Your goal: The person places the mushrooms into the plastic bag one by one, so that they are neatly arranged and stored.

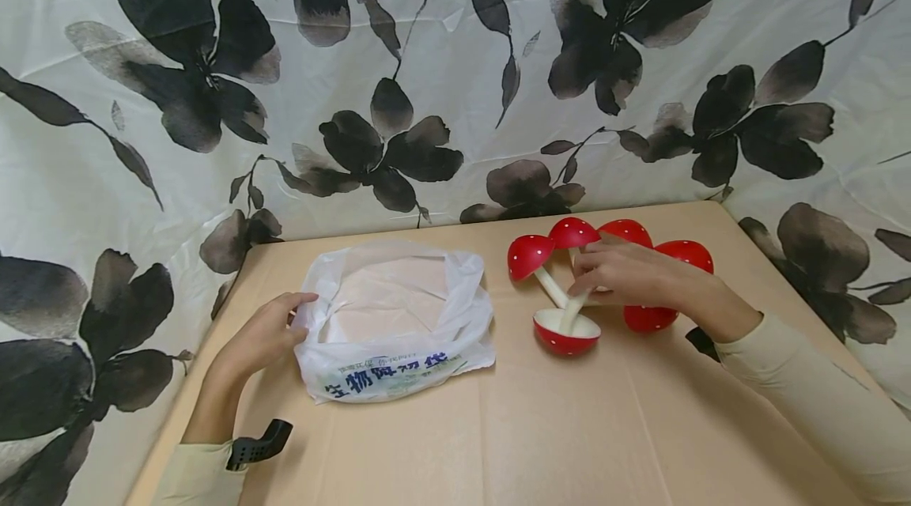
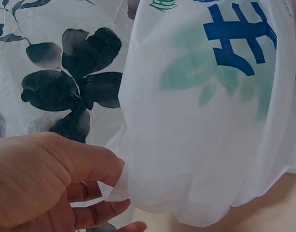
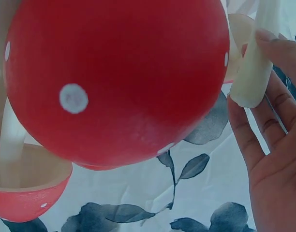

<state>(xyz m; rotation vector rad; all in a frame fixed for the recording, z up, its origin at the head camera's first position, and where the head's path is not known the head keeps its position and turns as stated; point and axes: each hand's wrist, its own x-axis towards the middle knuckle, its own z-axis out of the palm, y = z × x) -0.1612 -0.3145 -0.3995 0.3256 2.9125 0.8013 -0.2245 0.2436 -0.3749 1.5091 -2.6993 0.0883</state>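
My left hand [image 1: 258, 336] pinches the left edge of a white plastic bag [image 1: 395, 308], which has blue and green printing on its front. Through its thin film shows something flat and pale. In the left wrist view, thumb and fingers close on a corner of the bag [image 2: 186, 145]. My right hand [image 1: 629, 273] grips the pale stem of a red toy mushroom [image 1: 567, 341] whose cap points down toward me. The right wrist view shows that stem [image 3: 254, 72] between thumb and fingers. Behind it, a white-dotted red mushroom [image 1: 530, 255] leans with its cap up.
More red mushroom caps [image 1: 685, 254] cluster behind and beside the right hand, partly hidden by it. All lie on a tan table [image 1: 484, 443]. A white cloth [image 1: 455, 55] with dark flowers hangs behind the table. Black straps [image 1: 259, 444] sit at the wrists.
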